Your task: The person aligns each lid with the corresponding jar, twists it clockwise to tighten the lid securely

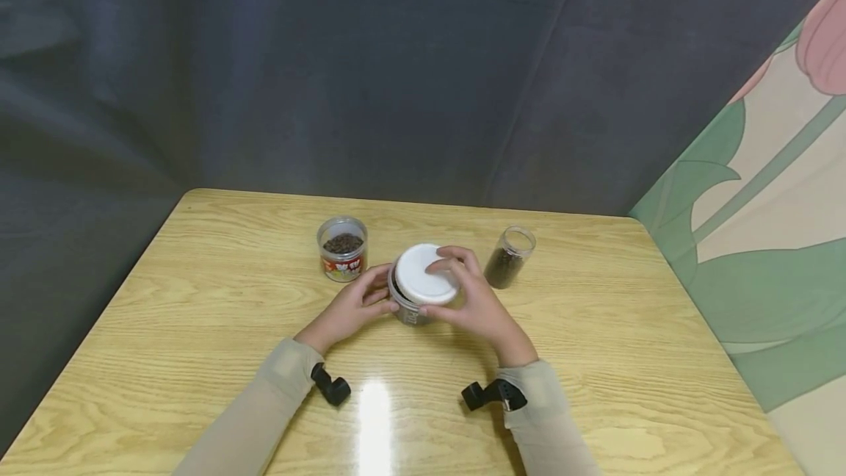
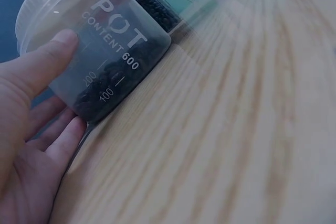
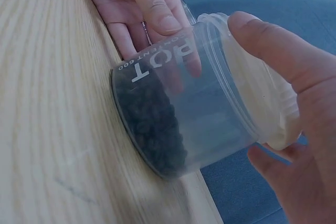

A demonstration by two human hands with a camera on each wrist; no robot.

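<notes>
A see-through plastic pot (image 1: pixel 411 316) stands on the wooden bench (image 1: pixel 218 314), near the middle. It has "POT CONTENT 600" on its side in white letters, with marks for 100 and 200. Small dark bits (image 3: pixel 149 124) fill the bottom part of it.

The left hand (image 1: pixel 350 311) holds the side of the pot, with its thumb on the front and its fingers bent around the other side. The right hand (image 1: pixel 481 307) holds a round white lid (image 1: pixel 416 276) between its thumb and fingers. The lid sits at a slant on top of the pot, and a bit of the rim shows on the left.

Just beside the left hand is a clear jar (image 1: pixel 344 267) with a red label and little brown bits inside. Past the right hand is a thin clear jar (image 1: pixel 506 263) with dark bits in it.

Both arms have light sleeves (image 1: pixel 261 402). A big dark cloth (image 1: pixel 396 79) hangs behind the bench. On the right is a wall picture (image 1: pixel 767 270) of pink flowers and green leaves.
</notes>
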